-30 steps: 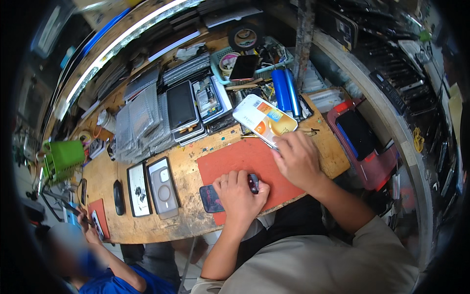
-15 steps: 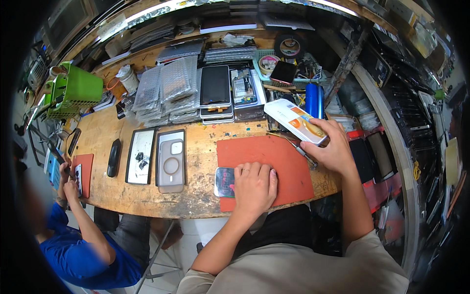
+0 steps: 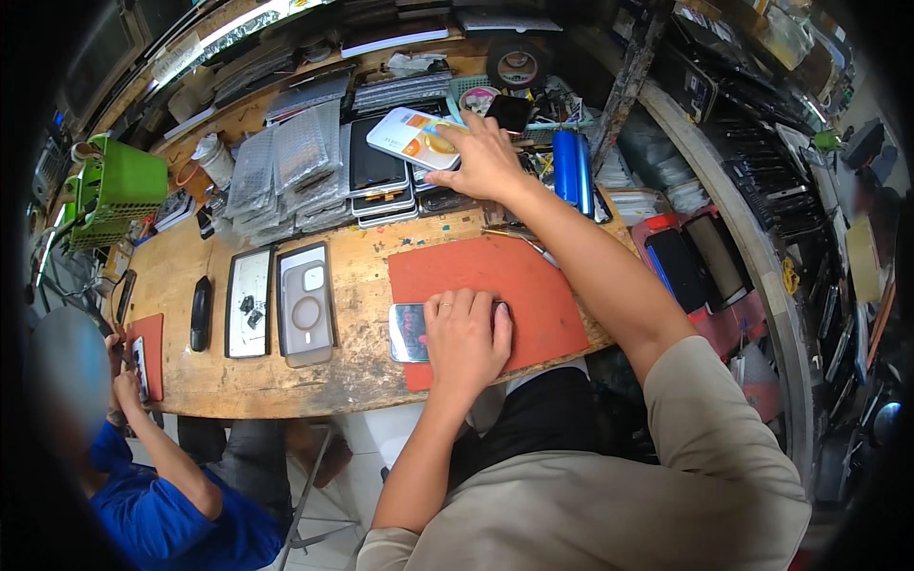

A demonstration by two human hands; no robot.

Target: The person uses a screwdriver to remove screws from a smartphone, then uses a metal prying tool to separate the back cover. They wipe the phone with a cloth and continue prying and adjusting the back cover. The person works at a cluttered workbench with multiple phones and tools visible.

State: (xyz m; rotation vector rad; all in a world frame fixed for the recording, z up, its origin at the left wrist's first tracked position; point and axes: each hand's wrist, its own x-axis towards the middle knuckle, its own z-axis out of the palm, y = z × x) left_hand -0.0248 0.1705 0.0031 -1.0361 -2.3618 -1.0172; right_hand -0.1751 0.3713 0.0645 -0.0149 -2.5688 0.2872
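My right hand is closed on a flat white box with an orange and yellow picture, its fingers over the box's right end. That box is held tilted above the stacked tablets at the back of the bench. On the red mat, my left hand lies over a smartphone, fingertips over its far edge and thumb at its right side. The phone's left part shows a lit screen; my palm and fingers hide most of the rest.
Left of the mat lie a translucent phone case on a framed panel, a white panel with black scraps, and a black oblong object. Behind stand bubble-wrapped packs and blue cylinders. A person in blue works at left.
My right hand has carried the white box left and away from me, from over the mat's far right to above the tablets. My left hand stays on the phone. The whole view has shifted.
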